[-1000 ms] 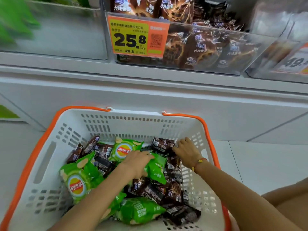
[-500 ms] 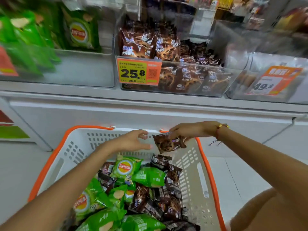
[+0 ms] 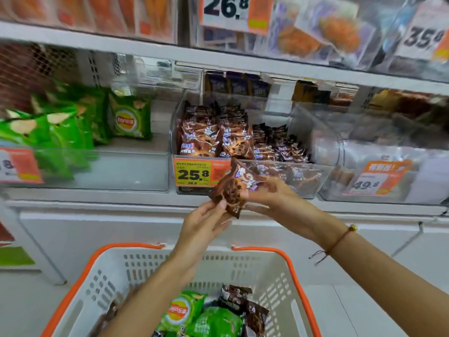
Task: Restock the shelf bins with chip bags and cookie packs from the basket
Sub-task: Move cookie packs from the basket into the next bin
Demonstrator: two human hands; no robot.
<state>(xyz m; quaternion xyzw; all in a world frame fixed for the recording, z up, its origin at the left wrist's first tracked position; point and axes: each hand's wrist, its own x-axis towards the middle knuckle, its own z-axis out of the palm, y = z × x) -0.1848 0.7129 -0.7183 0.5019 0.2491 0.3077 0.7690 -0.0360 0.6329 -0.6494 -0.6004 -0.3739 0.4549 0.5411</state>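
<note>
1. The person is holding one brown cookie pack (image 3: 237,188) up in front of the shelf, just before the clear cookie bin (image 3: 286,177) with the orange price tag (image 3: 198,175). I judge the step in hand to be the carrying of a cookie pack from the basket (image 3: 301,285) to its bin.
2. The right hand (image 3: 272,198) is pinching the pack's right edge between thumb and fingers. The left hand (image 3: 206,220) is pinching the lower left corner, its other fingers lying fairly straight beneath.
3. The next move is probably calling for lifting the pack over the bin's front wall and setting it down among the brown packs already stacked there, not in the chip bin (image 3: 116,171) to the left.
4. More chip bags (image 3: 182,312) and cookie packs are lying in the basket below, so much of the job seems to be remaining.
5. The forearms are covering part of the basket, and its near end is running out of view, so the count left is unclear.
6. The upper shelf and both outer bins are showing blurred; their goods are hard to make out.
</note>
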